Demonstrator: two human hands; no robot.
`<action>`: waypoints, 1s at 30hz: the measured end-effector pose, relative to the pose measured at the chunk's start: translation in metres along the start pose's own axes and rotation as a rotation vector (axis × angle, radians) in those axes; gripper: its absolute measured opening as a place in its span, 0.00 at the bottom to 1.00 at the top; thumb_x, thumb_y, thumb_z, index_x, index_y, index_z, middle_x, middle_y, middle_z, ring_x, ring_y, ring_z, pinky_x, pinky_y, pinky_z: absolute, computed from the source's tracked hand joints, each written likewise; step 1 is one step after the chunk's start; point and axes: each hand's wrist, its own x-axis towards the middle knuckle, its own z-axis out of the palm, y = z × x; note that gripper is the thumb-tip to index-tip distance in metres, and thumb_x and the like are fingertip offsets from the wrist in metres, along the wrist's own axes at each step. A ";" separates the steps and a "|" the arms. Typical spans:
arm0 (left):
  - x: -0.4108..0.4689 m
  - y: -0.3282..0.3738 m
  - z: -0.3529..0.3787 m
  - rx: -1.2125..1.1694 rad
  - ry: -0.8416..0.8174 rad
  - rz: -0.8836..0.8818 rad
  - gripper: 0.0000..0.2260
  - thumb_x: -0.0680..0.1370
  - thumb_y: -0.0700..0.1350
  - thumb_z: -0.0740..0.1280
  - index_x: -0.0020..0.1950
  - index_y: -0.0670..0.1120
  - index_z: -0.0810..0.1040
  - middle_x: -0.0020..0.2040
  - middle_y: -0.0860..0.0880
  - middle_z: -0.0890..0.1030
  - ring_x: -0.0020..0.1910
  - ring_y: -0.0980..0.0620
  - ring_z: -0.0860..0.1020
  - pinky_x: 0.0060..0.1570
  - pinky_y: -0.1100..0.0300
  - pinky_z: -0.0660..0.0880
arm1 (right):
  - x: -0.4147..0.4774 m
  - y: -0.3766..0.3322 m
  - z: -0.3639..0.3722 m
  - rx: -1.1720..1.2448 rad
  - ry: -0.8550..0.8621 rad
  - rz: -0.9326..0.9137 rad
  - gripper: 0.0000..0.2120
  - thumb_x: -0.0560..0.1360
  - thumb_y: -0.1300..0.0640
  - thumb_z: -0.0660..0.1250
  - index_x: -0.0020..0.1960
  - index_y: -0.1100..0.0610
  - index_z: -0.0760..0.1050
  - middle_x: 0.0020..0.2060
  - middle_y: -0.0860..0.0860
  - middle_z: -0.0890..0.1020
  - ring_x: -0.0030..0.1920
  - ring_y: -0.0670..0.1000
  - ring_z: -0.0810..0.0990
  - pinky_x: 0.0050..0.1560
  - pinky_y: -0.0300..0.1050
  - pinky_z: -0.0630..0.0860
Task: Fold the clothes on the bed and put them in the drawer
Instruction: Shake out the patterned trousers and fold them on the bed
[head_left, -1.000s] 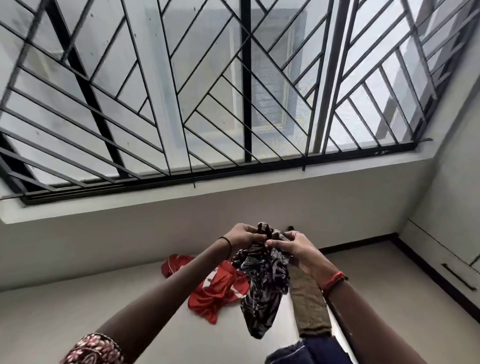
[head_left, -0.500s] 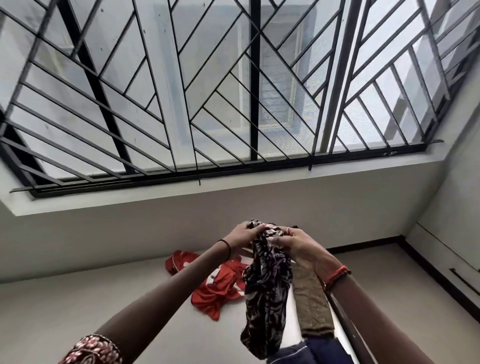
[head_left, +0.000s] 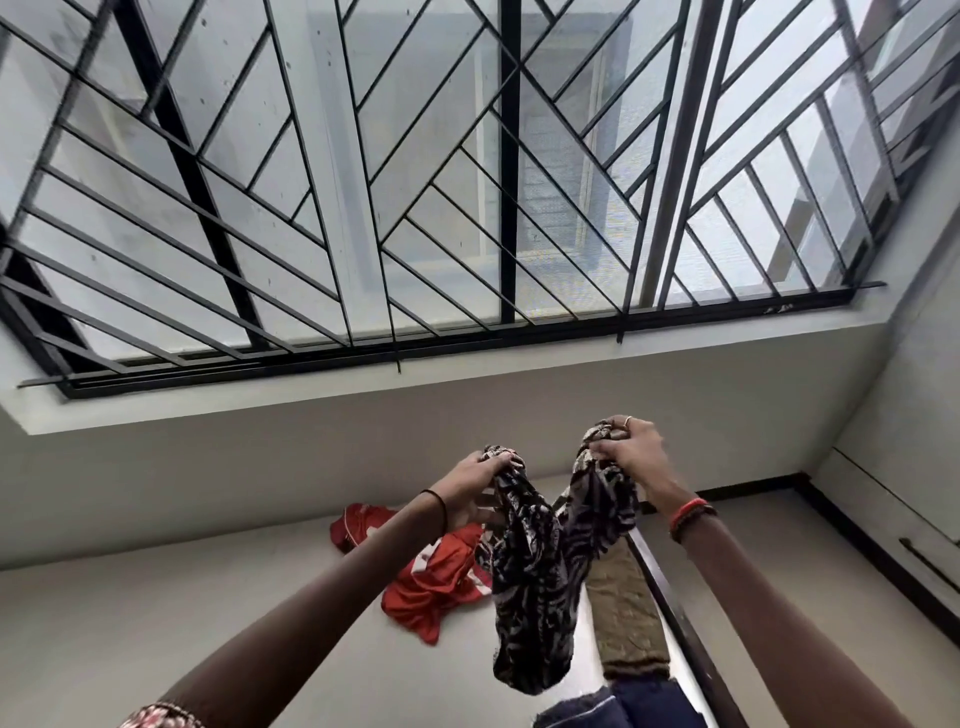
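I hold a black-and-white patterned garment (head_left: 535, 582) up in the air over the white bed (head_left: 156, 623). My left hand (head_left: 475, 480) grips one bunched top corner, my right hand (head_left: 631, 452) grips the other, a little higher and to the right. The cloth sags between them and hangs down in a crumpled fold. On the bed behind it lie a red garment (head_left: 431, 577), an olive-brown folded piece (head_left: 623, 618) and dark blue denim (head_left: 618, 709) at the bottom edge.
A dark bed rail (head_left: 675, 623) runs along the bed's right side. Beyond it is pale floor and a white cabinet with a dark handle (head_left: 927, 564) at the right. A barred window (head_left: 467, 182) fills the wall ahead.
My hands were together at the top of the garment; they have moved apart, the right one rising to the right, and the cloth has spread out between them.
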 end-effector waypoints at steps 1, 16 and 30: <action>0.000 0.000 0.002 -0.001 0.002 -0.004 0.05 0.81 0.49 0.61 0.51 0.49 0.70 0.44 0.47 0.76 0.40 0.50 0.77 0.35 0.54 0.78 | -0.003 -0.002 0.006 -0.143 0.049 -0.088 0.13 0.71 0.62 0.72 0.56 0.58 0.80 0.47 0.54 0.82 0.45 0.50 0.79 0.41 0.29 0.71; -0.007 -0.003 0.003 -0.187 0.034 -0.028 0.09 0.82 0.44 0.58 0.45 0.44 0.74 0.39 0.45 0.76 0.35 0.51 0.75 0.26 0.59 0.78 | -0.033 0.002 0.060 -0.036 -0.425 -0.264 0.16 0.67 0.53 0.77 0.54 0.53 0.81 0.46 0.48 0.85 0.49 0.45 0.83 0.57 0.44 0.78; -0.008 -0.024 0.008 -0.495 0.103 -0.047 0.08 0.81 0.38 0.58 0.48 0.36 0.74 0.43 0.39 0.77 0.37 0.46 0.81 0.26 0.59 0.78 | -0.047 0.018 0.069 -0.074 -0.530 -0.273 0.29 0.62 0.61 0.79 0.59 0.56 0.72 0.51 0.51 0.82 0.53 0.49 0.81 0.55 0.36 0.76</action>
